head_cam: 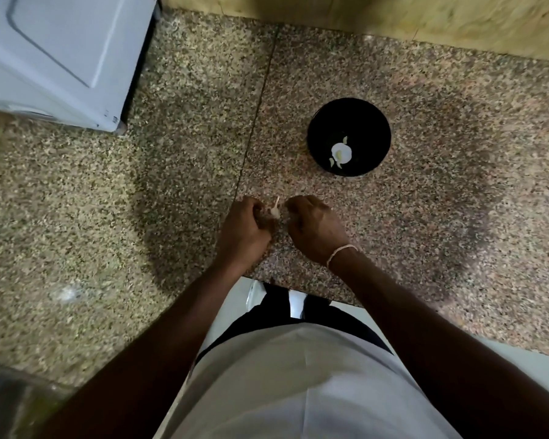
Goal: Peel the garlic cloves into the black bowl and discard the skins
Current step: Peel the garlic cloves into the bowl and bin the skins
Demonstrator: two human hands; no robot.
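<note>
A black bowl (349,136) stands on the speckled granite counter, beyond and to the right of my hands. White garlic pieces (341,152) lie in its bottom. My left hand (246,224) curls its fingers round a small pale garlic clove (53,211) with a thin stem sticking up; only a bit of it shows between the hands. My right hand (314,226) is curled close beside it, fingertips at the clove; whether it holds skin is hidden.
A white appliance (61,55) sits at the back left of the granite counter (187,137). A yellowish wall (393,17) bounds the back. The counter's front edge runs just below my wrists, with floor and my feet beneath.
</note>
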